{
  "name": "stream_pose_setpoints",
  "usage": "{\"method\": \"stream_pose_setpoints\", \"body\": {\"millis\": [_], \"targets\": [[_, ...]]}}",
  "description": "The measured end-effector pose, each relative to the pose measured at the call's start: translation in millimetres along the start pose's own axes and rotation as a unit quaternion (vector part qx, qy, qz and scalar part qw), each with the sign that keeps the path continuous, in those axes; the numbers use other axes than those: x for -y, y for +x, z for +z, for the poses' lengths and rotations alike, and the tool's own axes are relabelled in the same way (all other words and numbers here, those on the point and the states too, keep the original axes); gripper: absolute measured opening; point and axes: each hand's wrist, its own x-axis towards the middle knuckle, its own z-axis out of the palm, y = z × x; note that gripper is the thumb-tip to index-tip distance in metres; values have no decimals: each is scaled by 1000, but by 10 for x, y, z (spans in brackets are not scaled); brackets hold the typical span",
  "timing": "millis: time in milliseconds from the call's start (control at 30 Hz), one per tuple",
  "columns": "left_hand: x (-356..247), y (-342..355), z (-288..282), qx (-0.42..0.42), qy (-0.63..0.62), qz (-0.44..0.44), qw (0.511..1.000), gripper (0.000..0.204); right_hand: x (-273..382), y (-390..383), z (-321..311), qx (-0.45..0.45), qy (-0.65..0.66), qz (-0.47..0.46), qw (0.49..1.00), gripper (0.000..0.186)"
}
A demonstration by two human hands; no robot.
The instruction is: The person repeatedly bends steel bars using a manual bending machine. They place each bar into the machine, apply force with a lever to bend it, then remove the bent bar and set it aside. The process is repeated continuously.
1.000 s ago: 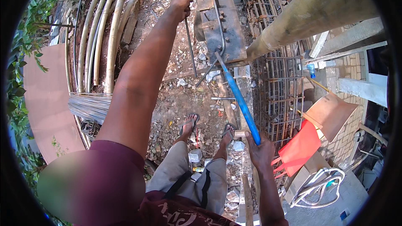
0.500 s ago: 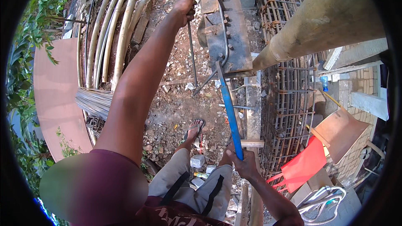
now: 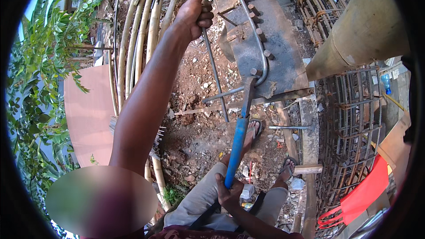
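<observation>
A steel rod [image 3: 254, 24] runs along a row of upright pegs on a dark metal bending plate [image 3: 283, 57]. It curves round the near end of the row, and its short free end [image 3: 221, 95] points left. My left hand [image 3: 195, 15] is closed round a straight length of rod [image 3: 215, 75] beside the plate's far left, the thumb touching bent rod. Low in the middle, my right hand [image 3: 228, 190] grips the lower end of a blue-handled bending bar [image 3: 237, 146]. The bar's dark head meets the rod at the nearest peg.
Bamboo poles [image 3: 137, 31] lie at the far left, near a pinkish-brown sheet [image 3: 88, 110]. Tied rebar cages [image 3: 349, 128] stretch along the right, under a thick slanting bamboo post [image 3: 358, 31]. A red bag [image 3: 363, 194] lies low right. Rubble covers the ground round my sandalled feet.
My right hand has swung the bending bar's handle left. The rod's free end has turned from slanting down-left to nearly level. My left hand keeps its grip; the whole view has shifted.
</observation>
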Motion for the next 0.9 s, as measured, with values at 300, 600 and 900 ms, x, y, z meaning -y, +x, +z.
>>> {"method": "stream_pose_setpoints", "body": {"millis": [300, 600, 900], "targets": [[-110, -46, -34, -1, 26, -75, 997, 56, -511, 7, 169, -5, -19, 34, 999, 38], [-131, -53, 2, -23, 32, -76, 996, 58, 7, -142, -122, -49, -214, -120, 968, 53], [-48, -15, -46, 2, 34, -47, 998, 57, -455, 21, 555, -78, -19, -6, 997, 43]]}}
